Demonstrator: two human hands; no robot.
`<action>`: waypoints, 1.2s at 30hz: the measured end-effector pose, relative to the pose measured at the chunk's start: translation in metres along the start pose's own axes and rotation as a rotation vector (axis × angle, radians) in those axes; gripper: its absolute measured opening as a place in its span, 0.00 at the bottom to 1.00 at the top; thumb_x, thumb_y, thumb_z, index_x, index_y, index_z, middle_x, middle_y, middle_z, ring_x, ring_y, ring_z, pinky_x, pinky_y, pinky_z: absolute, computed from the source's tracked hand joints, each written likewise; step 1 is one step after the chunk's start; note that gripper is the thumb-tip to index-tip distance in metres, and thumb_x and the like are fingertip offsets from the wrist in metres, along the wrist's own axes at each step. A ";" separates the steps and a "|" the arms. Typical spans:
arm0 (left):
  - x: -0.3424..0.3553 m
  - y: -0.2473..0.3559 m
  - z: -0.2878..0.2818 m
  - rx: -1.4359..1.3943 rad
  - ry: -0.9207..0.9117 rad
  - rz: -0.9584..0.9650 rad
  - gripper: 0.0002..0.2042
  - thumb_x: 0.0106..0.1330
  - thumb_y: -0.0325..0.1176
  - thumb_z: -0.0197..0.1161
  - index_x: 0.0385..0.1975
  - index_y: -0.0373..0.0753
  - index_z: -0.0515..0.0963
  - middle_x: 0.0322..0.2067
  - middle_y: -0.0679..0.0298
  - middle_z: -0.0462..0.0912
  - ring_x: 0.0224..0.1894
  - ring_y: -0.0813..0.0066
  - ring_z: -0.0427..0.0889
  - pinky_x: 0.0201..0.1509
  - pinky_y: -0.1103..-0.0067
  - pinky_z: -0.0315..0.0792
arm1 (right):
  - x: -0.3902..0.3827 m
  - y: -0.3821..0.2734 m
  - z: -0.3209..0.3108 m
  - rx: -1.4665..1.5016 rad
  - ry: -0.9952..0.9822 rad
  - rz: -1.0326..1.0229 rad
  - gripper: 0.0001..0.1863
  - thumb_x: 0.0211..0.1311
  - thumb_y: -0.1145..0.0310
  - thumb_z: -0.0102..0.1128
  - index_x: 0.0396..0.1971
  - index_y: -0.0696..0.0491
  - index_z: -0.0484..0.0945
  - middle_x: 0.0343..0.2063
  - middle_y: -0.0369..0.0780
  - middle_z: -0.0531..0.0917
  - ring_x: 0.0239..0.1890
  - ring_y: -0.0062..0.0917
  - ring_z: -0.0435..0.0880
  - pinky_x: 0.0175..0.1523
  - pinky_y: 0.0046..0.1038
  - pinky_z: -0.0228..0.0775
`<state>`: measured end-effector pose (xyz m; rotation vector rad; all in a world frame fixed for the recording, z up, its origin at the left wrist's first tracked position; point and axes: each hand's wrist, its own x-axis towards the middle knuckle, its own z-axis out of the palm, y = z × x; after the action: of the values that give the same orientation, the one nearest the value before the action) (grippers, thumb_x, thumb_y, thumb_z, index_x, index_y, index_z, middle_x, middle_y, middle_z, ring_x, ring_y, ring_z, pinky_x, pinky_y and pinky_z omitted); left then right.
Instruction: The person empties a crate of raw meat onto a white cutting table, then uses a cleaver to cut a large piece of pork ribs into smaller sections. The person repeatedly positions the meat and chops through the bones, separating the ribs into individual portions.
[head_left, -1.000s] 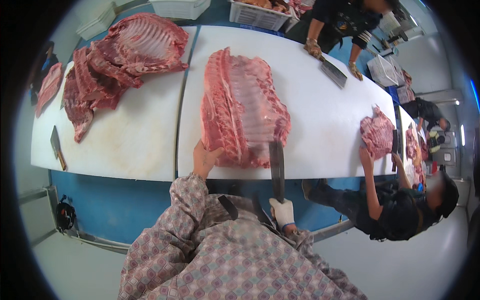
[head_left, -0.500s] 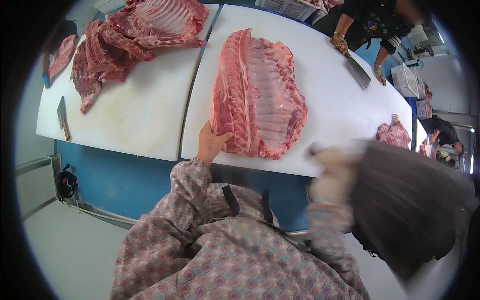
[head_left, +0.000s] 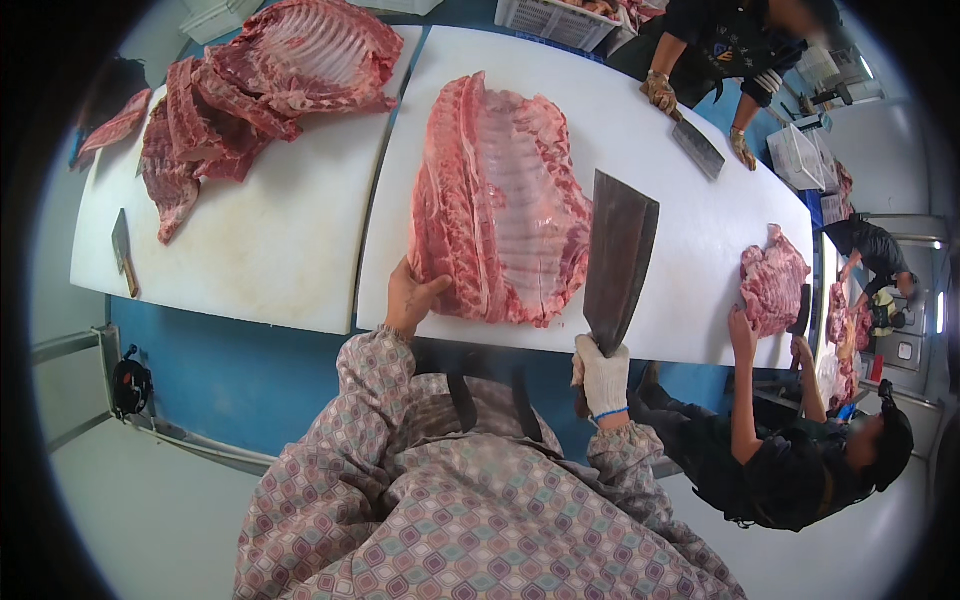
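Observation:
A large slab of pork ribs with its backbone (head_left: 525, 200) lies on the white cutting board, bone side up. My bare left hand (head_left: 410, 298) grips its near left corner, thumb on top. My right hand (head_left: 603, 375), in a white glove, is closed round the handle of a broad dark cleaver (head_left: 622, 255). The blade points away from me and stands just right of the slab, over its right edge in view. A thin slit shows at the slab's near edge, left of the cleaver.
More rib slabs (head_left: 300, 60) and a knife (head_left: 124, 255) lie on the left board. Across the table, a gloved co-worker rests a hand on another cleaver (head_left: 697, 148). At right, a co-worker's hand (head_left: 742, 335) holds a smaller meat piece (head_left: 773, 283). White crates (head_left: 550, 22) stand behind.
My right hand has swung the cleaver left from the far right to beside the slab. The right-hand co-worker now shows. My left hand keeps its grip; a slit now shows in the slab.

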<state>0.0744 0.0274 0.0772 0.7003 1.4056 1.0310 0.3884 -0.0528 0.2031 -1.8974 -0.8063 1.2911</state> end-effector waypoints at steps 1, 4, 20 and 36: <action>0.000 0.000 0.000 0.000 0.008 -0.048 0.26 0.66 0.22 0.77 0.63 0.29 0.77 0.38 0.56 0.91 0.18 0.73 0.83 0.22 0.76 0.75 | -0.002 0.001 0.002 0.009 -0.012 0.004 0.16 0.71 0.68 0.67 0.21 0.58 0.79 0.16 0.35 0.78 0.14 0.19 0.74 0.21 0.26 0.65; 0.001 -0.004 -0.001 -0.018 -0.001 -0.040 0.25 0.67 0.21 0.76 0.63 0.30 0.77 0.39 0.56 0.91 0.18 0.73 0.83 0.23 0.76 0.75 | -0.011 0.030 -0.001 0.033 -0.040 -0.018 0.17 0.71 0.67 0.67 0.22 0.57 0.79 0.16 0.34 0.78 0.15 0.17 0.75 0.21 0.25 0.65; 0.003 -0.002 -0.004 0.019 -0.053 0.007 0.25 0.67 0.22 0.78 0.62 0.28 0.76 0.41 0.55 0.91 0.21 0.73 0.84 0.24 0.73 0.76 | -0.057 0.135 -0.020 -0.238 0.045 0.299 0.16 0.68 0.61 0.71 0.26 0.59 0.83 0.18 0.35 0.82 0.21 0.20 0.78 0.29 0.31 0.68; -0.062 -0.084 -0.087 0.579 -0.203 0.141 0.12 0.78 0.29 0.68 0.56 0.33 0.81 0.37 0.65 0.87 0.36 0.79 0.84 0.43 0.78 0.80 | -0.205 0.273 -0.026 -0.498 0.211 0.384 0.19 0.65 0.58 0.66 0.40 0.61 0.88 0.31 0.56 0.88 0.36 0.50 0.89 0.45 0.45 0.79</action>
<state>0.0100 -0.0791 0.0221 1.3033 1.4979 0.6273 0.3789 -0.3761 0.0920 -2.6400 -0.7192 1.1440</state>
